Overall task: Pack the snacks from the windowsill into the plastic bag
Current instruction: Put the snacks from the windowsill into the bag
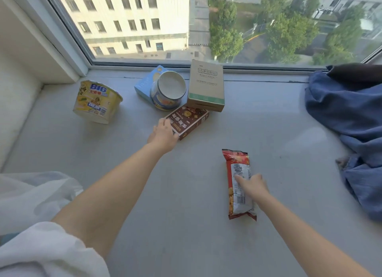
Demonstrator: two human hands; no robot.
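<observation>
Several snacks lie on the grey windowsill (186, 245). A brown biscuit box (191, 120) lies flat in the middle, and my left hand (163, 134) grips its near left corner. A red snack packet (239, 196) lies nearer, to the right. My right hand (251, 185) holds its right edge with the thumb across the label. A yellow noodle bowl (97, 101) stands tilted at the left. A blue box (144, 85) and a blue cup on its side (167, 92) lie by the window. The white plastic bag (31, 194) sits at the lower left.
A tan cardboard box (206, 86) leans against the window frame, its near end resting over the brown box. Crumpled blue cloth (351, 121) covers the sill's right end. A white wall closes the left side; glass runs along the back.
</observation>
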